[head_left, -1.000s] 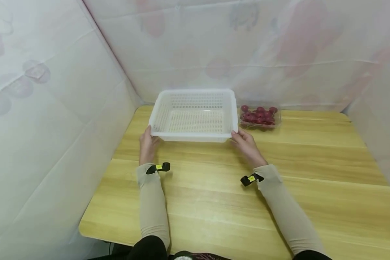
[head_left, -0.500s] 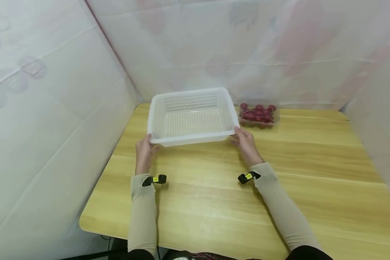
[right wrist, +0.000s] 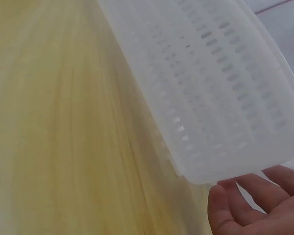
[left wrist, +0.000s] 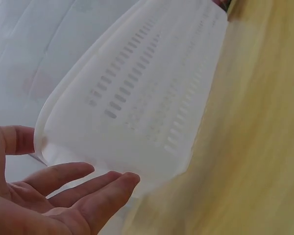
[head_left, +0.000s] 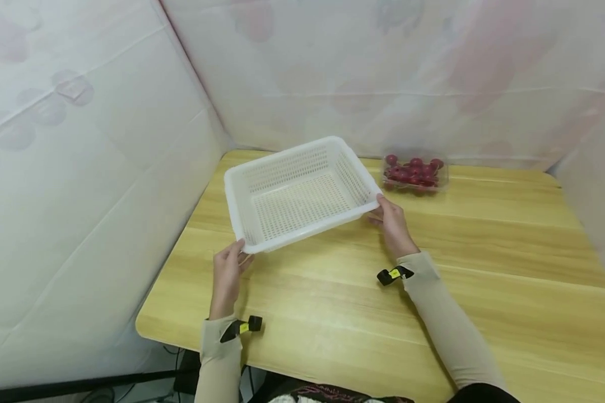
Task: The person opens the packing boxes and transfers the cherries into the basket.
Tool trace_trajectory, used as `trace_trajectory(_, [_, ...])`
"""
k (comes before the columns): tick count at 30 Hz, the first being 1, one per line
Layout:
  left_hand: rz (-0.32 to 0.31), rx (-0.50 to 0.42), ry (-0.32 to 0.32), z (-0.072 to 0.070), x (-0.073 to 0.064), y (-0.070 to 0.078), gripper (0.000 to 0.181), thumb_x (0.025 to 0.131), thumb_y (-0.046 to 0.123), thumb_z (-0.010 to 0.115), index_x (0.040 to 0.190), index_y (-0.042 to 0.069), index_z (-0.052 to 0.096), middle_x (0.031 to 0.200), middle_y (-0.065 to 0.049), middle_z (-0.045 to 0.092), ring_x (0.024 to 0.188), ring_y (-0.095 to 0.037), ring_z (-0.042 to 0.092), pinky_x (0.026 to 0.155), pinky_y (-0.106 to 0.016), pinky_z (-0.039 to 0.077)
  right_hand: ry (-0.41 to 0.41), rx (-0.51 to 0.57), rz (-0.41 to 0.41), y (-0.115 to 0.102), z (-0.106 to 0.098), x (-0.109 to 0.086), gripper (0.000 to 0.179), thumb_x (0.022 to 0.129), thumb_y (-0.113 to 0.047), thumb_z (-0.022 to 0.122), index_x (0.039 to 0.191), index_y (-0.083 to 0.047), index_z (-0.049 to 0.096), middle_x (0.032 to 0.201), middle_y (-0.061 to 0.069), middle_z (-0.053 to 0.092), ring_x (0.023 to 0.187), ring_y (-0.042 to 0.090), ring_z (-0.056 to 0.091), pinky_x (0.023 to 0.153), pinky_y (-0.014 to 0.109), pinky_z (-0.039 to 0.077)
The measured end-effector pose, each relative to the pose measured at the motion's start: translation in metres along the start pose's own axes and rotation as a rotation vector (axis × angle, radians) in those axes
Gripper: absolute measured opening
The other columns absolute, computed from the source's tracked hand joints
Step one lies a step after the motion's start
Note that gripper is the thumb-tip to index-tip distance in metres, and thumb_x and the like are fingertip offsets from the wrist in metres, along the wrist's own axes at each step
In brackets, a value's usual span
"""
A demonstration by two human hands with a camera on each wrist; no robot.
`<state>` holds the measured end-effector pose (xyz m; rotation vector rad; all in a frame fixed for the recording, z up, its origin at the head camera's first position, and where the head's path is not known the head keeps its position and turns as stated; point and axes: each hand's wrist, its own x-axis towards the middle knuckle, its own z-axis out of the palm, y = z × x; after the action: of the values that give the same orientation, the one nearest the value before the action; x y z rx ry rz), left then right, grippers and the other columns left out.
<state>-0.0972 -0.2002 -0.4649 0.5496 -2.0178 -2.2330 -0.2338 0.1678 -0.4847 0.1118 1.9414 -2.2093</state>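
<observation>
two hands (head_left: 226, 279) (head_left: 395, 226) on one basket (head_left: 301, 207), one fruit tub (head_left: 444, 176)

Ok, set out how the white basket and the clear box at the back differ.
Size: the basket is clearly larger than the box.
Look: the basket is white with slotted walls; the box is see-through.
Contents: the basket is empty, while the box holds red fruit.
Handling: the left hand and right hand grip the basket; neither touches the box.
Shared: both are roughly rectangular.
</observation>
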Motion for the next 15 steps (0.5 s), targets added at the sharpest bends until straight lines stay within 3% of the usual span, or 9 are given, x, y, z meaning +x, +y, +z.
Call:
trace_trajectory(7, [0.048, 0.007, -0.018, -0.001, -0.040, -0.008, 0.044, 0.110, 0.023, 0.050, 0.139, -0.010, 0.058, 0.146, -0.028, 0.058, 0.133, -0.034, 0.060, 0.103, -0.030, 0.054, -0.008, -0.017, 0.018, -0.001, -0.004, -0.017, 0.066, 0.110, -0.053, 0.038, 0.153, -0.004, 0.047, 0.149, 0.011, 0.058, 0.116, 0.006, 0.063, 0.120, 0.055, 0.040])
trace_trajectory(11, [0.053, 0.017, -0.018, -0.003, -0.056, -0.010, 0.043, 0.110, 0.020, 0.050, 0.139, -0.010, 0.057, 0.146, -0.029, 0.057, 0.133, -0.034, 0.059, 0.101, -0.025, 0.055, -0.023, -0.027, 0.006, -0.002, -0.006, -0.025, 0.066, 0.111, -0.052, 0.037, 0.153, -0.001, 0.046, 0.144, 0.007, 0.063, 0.113, 0.004, 0.064, 0.119, 0.056, 0.040])
trace_trajectory(15, [0.063, 0.076, -0.052, -0.004, -0.065, -0.010, 0.045, 0.110, 0.022, 0.051, 0.143, -0.008, 0.054, 0.148, -0.027, 0.056, 0.136, -0.036, 0.058, 0.108, -0.033, 0.051, -0.042, -0.020, -0.008, -0.004, -0.011, -0.030, 0.065, 0.110, -0.052, 0.039, 0.151, -0.002, 0.048, 0.131, -0.001, 0.068, 0.112, 0.005, 0.063, 0.119, 0.053, 0.040])
